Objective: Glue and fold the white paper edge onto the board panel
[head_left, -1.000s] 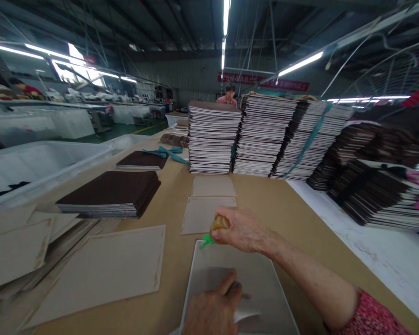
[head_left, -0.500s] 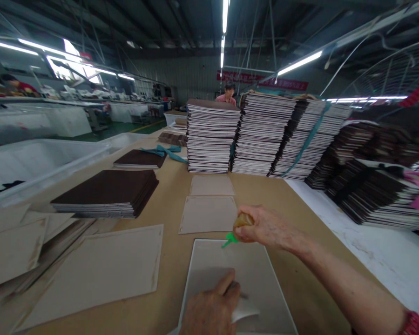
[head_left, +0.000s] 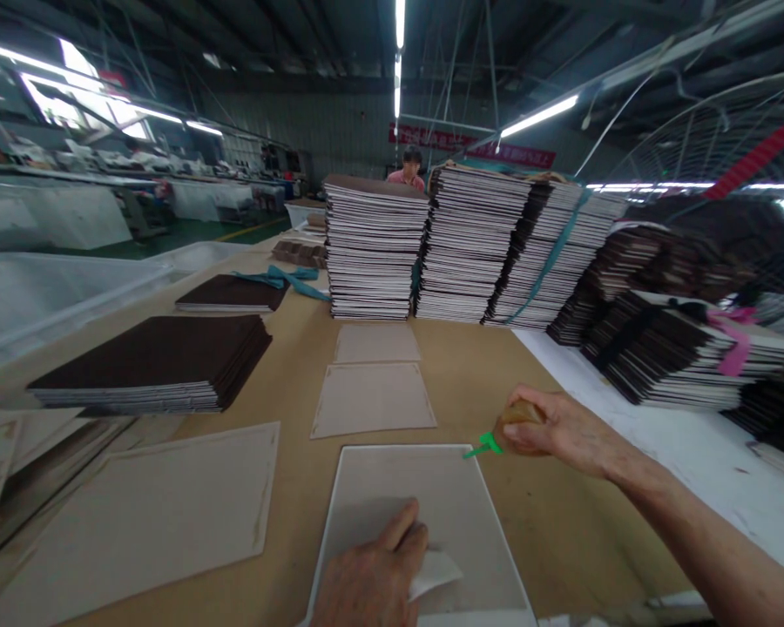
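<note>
My right hand (head_left: 549, 431) is wrapped round a brownish-yellow glue bottle (head_left: 517, 427), tilted so that its green nozzle (head_left: 487, 445) points left. The nozzle's tip is at the far right corner of a grey-beige board (head_left: 405, 475) with a pale edge; I cannot tell whether it touches. On the near part of this board rests my left hand (head_left: 379, 566), index finger stretched forward and the other fingers curled. A thin white piece (head_left: 436, 571), like paper or a flat scraper, sticks out from beneath those curled fingers; its other end is hidden.
Two beige boards (head_left: 375, 401) lie ahead. On the left are a larger board (head_left: 170, 496) and a pile of dark brown covers (head_left: 150, 357). Tall stacks (head_left: 372, 252) stand at the back, a person (head_left: 408, 170) behind them. Tied bundles (head_left: 679, 348) lie right, a white bin (head_left: 71, 287) left.
My right hand has moved the bottle right, from the middle of the board's far edge to its far right corner. My left hand stays on the board. The view has turned slightly right.
</note>
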{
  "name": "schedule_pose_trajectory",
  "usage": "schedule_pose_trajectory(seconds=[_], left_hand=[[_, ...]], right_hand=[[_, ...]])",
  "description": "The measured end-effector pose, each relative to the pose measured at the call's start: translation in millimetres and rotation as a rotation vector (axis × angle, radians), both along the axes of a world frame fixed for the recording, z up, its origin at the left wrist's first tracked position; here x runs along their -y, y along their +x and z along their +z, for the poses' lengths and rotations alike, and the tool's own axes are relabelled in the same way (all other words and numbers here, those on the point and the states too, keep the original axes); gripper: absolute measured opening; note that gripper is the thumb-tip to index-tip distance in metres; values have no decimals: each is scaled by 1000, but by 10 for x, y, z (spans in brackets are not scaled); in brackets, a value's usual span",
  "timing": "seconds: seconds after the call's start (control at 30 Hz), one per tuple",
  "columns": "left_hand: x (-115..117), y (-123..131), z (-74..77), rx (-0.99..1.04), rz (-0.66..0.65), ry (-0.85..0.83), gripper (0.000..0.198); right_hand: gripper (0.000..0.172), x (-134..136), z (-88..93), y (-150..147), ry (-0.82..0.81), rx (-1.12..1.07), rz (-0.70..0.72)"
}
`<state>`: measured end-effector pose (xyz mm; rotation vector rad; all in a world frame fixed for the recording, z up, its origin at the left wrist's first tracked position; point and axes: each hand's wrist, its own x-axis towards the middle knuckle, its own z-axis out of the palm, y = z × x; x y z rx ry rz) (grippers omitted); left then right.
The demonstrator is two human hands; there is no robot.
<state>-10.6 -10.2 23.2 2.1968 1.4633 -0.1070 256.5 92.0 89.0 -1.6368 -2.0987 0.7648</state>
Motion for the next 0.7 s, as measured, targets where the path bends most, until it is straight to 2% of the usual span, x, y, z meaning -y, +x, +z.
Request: schedule_pose_trajectory(seconds=[0.17,0.3,0.43,0.6,0.7], left_hand=[[9,-1,-33,1,3,6,67],[-4,8,-30,4,9,2,66],[-5,8,9,7,15,7,63],[19,-11,-12,82,46,35,63],[15,-7,-24,66,49,38,65]], right_hand=[[19,23,-76,145,-74,-63,-14],[21,35,-124,107,-79,-143,-7],[20,18,-192,-82,-89,-225,15],[18,-16,-372,-447,-115,-402,19],[27,7,-506,-622,-177,-588,-27]])
